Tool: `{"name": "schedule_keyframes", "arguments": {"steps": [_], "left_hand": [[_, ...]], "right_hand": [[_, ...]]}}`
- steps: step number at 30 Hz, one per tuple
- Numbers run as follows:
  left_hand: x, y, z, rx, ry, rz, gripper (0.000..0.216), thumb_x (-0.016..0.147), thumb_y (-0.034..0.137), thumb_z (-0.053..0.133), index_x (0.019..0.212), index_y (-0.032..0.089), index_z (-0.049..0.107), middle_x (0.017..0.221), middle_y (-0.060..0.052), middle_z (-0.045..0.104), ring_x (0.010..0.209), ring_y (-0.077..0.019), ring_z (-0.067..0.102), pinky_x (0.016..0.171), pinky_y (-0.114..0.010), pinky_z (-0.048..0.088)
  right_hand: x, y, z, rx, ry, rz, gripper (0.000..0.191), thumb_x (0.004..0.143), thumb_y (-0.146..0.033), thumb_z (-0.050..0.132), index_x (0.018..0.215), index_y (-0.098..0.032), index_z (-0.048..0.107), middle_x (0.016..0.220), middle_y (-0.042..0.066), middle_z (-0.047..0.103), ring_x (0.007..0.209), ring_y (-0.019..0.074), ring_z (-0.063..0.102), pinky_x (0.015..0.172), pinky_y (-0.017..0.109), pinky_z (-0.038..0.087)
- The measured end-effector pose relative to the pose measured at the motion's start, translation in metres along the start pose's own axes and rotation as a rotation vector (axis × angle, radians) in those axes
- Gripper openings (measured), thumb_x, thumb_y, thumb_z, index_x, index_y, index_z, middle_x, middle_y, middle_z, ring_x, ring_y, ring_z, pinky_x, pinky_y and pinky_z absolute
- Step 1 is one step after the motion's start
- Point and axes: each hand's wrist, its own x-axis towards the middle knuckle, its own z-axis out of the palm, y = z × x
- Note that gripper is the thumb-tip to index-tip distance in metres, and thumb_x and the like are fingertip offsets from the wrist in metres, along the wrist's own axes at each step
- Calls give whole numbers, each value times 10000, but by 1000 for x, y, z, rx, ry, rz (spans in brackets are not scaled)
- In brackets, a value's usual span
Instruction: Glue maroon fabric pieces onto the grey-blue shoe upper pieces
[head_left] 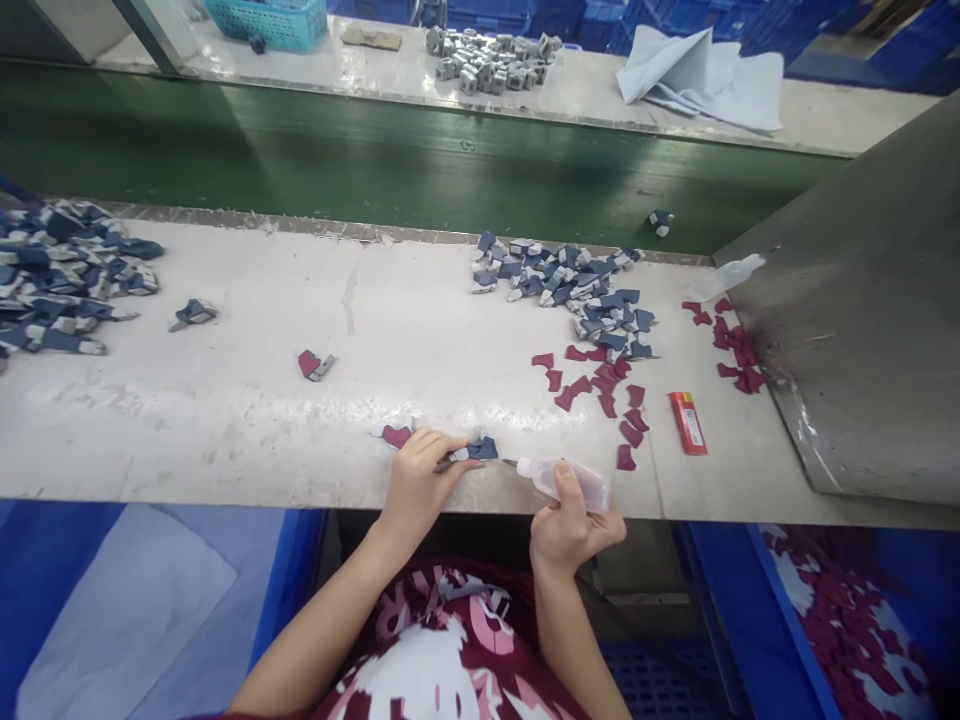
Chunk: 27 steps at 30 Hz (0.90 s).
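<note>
My left hand (426,468) pinches a small navy and grey moulded part (481,449) just above the front of the bench. In my right hand (574,525) is a clear squeeze bottle (581,484) with a white cap, its thin nozzle pointing left at the part's right end. Whether the tip touches the part I cannot tell. Beside my left fingers lies a part with a maroon face (396,436), partly covered by the hand. Another maroon-faced part (309,364) rests farther left. Loose maroon pieces (606,376) are scattered beyond my right hand.
Piles of navy and grey parts (562,275) lie at the back and far left (60,270). A red and yellow packet (688,423), another bottle (727,277) and a metal panel (862,320) stand right. Behind runs a green belt (375,150); blue bins (300,560) sit below.
</note>
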Motion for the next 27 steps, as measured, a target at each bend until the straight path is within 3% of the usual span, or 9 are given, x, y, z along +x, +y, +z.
{"name": "schedule_keyframes", "arguments": {"steps": [6, 10, 14, 18, 20, 23, 25, 27], "left_hand": [[0, 0, 2, -6, 23, -21, 179, 841, 327, 769, 872, 160, 713, 705, -25, 706, 638, -171, 600, 571, -275, 515], [1, -1, 0, 21, -19, -52, 204, 854, 363, 755, 882, 163, 731, 722, -37, 714, 672, -188, 646, 619, -297, 558], [6, -6, -18, -31, -145, -92, 427, 810, 469, 778, 1151, 218, 719, 822, -37, 747, 688, -190, 692, 643, -306, 605], [16, -24, -57, -55, -257, -81, 437, 849, 472, 726, 1245, 296, 667, 897, -21, 784, 800, -214, 756, 731, -319, 632], [20, -37, -78, 35, -220, -71, 354, 882, 457, 671, 1196, 295, 683, 924, -26, 796, 829, -230, 768, 749, -330, 633], [29, -52, -105, 240, -75, -101, 313, 900, 474, 601, 1112, 268, 702, 904, -42, 800, 770, -248, 767, 700, -340, 630], [43, -53, -119, 372, 26, -124, 320, 893, 508, 584, 1047, 258, 710, 854, -43, 796, 643, -235, 740, 589, -319, 606], [68, -45, -126, 484, 68, -113, 331, 886, 528, 583, 1032, 259, 710, 827, -41, 786, 577, -223, 706, 509, -302, 565]], "right_hand": [[1, 2, 5, 78, 44, 31, 296, 716, -397, 794, 624, -173, 624, 550, -17, 577, 509, 158, 563, 481, 287, 471], [7, 1, 4, 217, 12, 104, 276, 771, -412, 748, 780, -153, 651, 701, 16, 651, 567, 155, 602, 464, 263, 466], [17, -2, 1, 259, -222, 145, 294, 738, -341, 793, 883, -184, 591, 793, 6, 687, 752, 192, 711, 723, 341, 583], [28, -4, 9, 170, -489, 162, 470, 704, -317, 831, 1083, -206, 576, 1093, 112, 745, 1104, 270, 695, 963, 439, 546], [32, -7, 19, 83, -586, 143, 516, 720, -344, 817, 1171, -197, 614, 1173, 137, 734, 1131, 274, 686, 1004, 458, 535], [34, -11, 33, -36, -731, 93, 417, 758, -355, 773, 1144, -212, 700, 1179, 105, 743, 1116, 264, 697, 1015, 439, 546], [32, -11, 38, -78, -795, 51, 377, 772, -323, 756, 1137, -233, 726, 1165, 80, 750, 1094, 257, 708, 1003, 420, 561], [31, -10, 38, -83, -819, -19, 482, 754, -285, 776, 1228, -250, 699, 1182, 70, 746, 1086, 261, 713, 977, 407, 583]]}}
